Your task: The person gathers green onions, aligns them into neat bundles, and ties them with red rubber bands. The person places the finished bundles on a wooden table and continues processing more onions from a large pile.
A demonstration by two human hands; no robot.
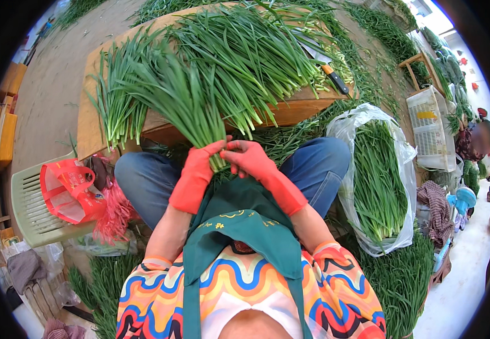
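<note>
Both my hands wear red rubber gloves. My left hand (pixel 198 169) grips the stem ends of a bunch of long green leaves, like chives (pixel 197 118). Closed at the right of that bunch, my right hand (pixel 247 161) has its fingers pinched at the stems. The bunch extends forward over a low wooden table (pixel 287 114), where more loose leafy greens (pixel 239 51) lie in layers. A knife with a black and orange handle (pixel 334 78) rests at the table's right, among short cut stem pieces. My dark green apron (pixel 236 231) lies below my hands.
A clear bag of greens (pixel 378 181) stands right of my knees, a white crate (pixel 428 130) beyond. At left, a red bag (pixel 64 192) sits on a pale plastic stool (pixel 27 209). Another person (pixel 465 147) is at far right. Greens cover much of the floor.
</note>
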